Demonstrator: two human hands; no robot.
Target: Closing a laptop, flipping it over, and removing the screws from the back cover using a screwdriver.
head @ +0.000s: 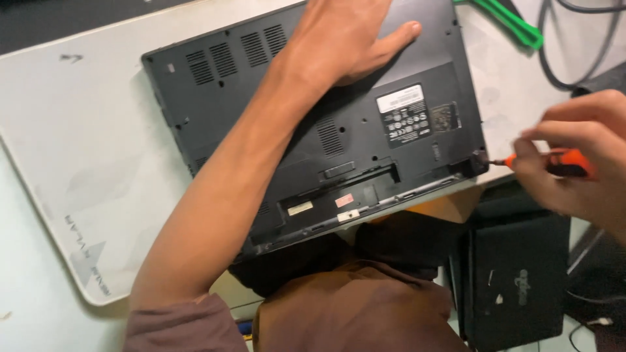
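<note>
Head view shows a black laptop (pixel 313 124) lying upside down on a pale mat (pixel 85 169) on the desk, its near edge hanging a little over the desk edge toward the person. The right hand (pixel 580 163) holds a small screwdriver with an orange handle (pixel 561 163); its fingers (pixel 528 153) are pinching the handle, and the thin tip meets the near right corner of the laptop (pixel 479 160), where probably a screw sits, though the screw itself is too small to see. The left hand (pixel 349 32) lies flat on the far part of the underside, fingers pressed together and thumb apart, holding the machine down. To do this step well, I think the tip should stay straight in line with the screw head and the left hand should press firmly, so the laptop does not slide on the mat. The left fingertips are cut off by the top of the picture, and the right hand is blurred. Green plastic tools (pixel 515 23) and grey cables (pixel 574 45) lie at the far right; a dark case (pixel 515 280) stands lower, beside the person's lap.
</note>
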